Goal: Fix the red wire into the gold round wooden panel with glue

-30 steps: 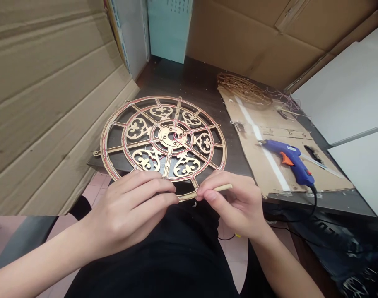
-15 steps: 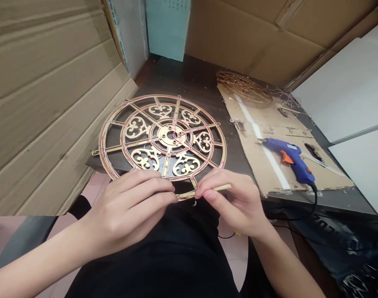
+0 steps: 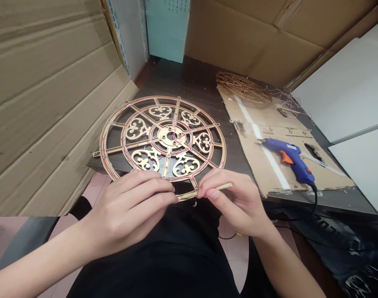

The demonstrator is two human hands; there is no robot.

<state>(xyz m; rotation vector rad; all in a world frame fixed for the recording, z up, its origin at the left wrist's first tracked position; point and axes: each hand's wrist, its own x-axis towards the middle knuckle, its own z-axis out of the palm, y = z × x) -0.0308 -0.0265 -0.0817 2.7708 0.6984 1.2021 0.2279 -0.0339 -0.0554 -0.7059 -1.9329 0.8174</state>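
Observation:
A round golden wooden wheel point(image 3: 164, 138) with cut-out scroll patterns and red thread along its rings lies flat on the dark table point(image 3: 189, 80). Its near rim hangs over the table's front edge. My left hand point(image 3: 129, 209) pinches that near rim from the left. My right hand point(image 3: 235, 203) pinches a thin pale wooden stick point(image 3: 221, 187) and holds it against the same stretch of rim. The two sets of fingertips almost meet over my lap.
A blue hot glue gun point(image 3: 290, 159) with an orange trigger rests on a cardboard sheet point(image 3: 269, 136) to the right, its black cord dropping off the table. A woven wicker piece point(image 3: 241, 85) lies behind it. Cardboard walls and white boards surround the table.
My hands have barely moved. The stick in my right hand has shifted very slightly along the rim; the wheel stays in place.

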